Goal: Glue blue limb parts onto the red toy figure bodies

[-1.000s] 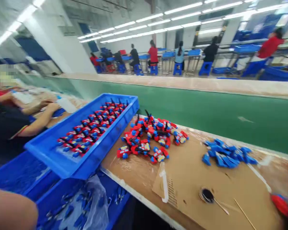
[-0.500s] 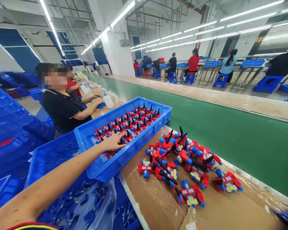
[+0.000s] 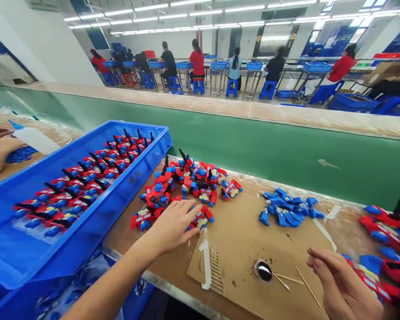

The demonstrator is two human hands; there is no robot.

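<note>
My left hand (image 3: 178,222) reaches over the near edge of a heap of red-and-blue toy robot bodies (image 3: 200,171). Its fingers are apart and cover part of one toy robot body (image 3: 202,218); whether they touch it is unclear. At the lower right, my right hand (image 3: 346,284) is curled, thumb and forefinger tips together; anything pinched there is too small or hidden to name. Beside it lie more red-and-blue toy bodies (image 3: 386,231), partly hidden and cut off by the frame. Blue plastic parts (image 3: 288,206) lie in a small pile between the hands.
A blue tray (image 3: 120,195) on the left holds rows of toy bodies with black pegs. On the cardboard (image 3: 240,249) stand a small cup of dark liquid (image 3: 263,270), a cotton swab (image 3: 282,282) and thin sticks. A co-worker's hands (image 3: 2,149) are at far left, near a bottle (image 3: 36,138).
My view has swung to the right. My left hand has left the blue tray and come over the heap on the table. My right hand has come into view.
</note>
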